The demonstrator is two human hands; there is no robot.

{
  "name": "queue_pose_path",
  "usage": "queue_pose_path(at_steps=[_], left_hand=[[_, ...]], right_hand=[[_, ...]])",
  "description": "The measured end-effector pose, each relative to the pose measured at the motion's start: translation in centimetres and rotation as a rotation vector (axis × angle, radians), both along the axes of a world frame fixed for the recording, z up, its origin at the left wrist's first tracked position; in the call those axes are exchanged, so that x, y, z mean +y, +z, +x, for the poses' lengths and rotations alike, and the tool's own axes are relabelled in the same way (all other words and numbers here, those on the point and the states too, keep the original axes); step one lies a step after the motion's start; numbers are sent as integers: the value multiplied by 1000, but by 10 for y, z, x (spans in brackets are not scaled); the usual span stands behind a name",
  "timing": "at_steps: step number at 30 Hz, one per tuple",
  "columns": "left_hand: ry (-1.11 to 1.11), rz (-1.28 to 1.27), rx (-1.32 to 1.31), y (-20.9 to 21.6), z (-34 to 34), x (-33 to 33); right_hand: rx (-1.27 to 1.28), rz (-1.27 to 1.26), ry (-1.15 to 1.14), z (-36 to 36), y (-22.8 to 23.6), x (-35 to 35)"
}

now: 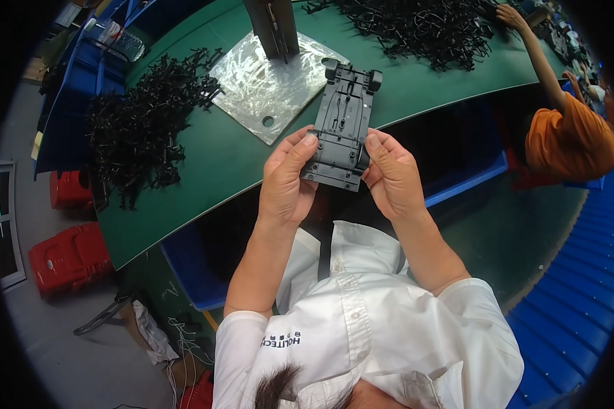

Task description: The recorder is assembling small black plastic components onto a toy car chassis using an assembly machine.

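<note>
Between my two hands I hold a black plastic chassis (343, 129), a long flat part with screw bosses, ribs and two round lugs at its far end. My left hand (291, 167) grips its near left edge, thumb on top. On the near right edge my right hand (391, 170) is closed in the same way. The chassis tilts up in front of me, above the table's near edge. Just beyond it lies a shiny metal base plate (252, 88) with a hole in its near corner. A dark upright post (271, 27) rises over the plate's far side.
Small black plastic parts lie heaped on the green table (157, 215) at left (147, 119) and far right (416, 27). Blue bins (467, 180) stand below the edge. Red stools (71, 259) are at left. Another person in an orange shirt (569, 140) reaches into the right heap.
</note>
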State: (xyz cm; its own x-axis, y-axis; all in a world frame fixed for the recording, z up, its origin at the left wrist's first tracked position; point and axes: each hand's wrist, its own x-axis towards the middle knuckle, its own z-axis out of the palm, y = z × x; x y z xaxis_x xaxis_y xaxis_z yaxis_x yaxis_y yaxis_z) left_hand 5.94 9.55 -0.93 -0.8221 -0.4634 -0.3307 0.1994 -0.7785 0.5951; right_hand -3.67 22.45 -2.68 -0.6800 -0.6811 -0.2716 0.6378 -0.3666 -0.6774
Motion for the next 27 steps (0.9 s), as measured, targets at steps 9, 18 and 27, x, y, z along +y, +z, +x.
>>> queue_pose_path(at_steps=[9, 18, 27], left_hand=[[-51, 41, 51, 6, -9, -14], [-84, -29, -21, 11, -10, -24], [-19, -37, -44, 8, -15, -29]], right_hand=[[17, -21, 0, -1, 10, -10], [52, -78, 19, -2, 14, -20], [-59, -91, -5, -3, 8, -27]])
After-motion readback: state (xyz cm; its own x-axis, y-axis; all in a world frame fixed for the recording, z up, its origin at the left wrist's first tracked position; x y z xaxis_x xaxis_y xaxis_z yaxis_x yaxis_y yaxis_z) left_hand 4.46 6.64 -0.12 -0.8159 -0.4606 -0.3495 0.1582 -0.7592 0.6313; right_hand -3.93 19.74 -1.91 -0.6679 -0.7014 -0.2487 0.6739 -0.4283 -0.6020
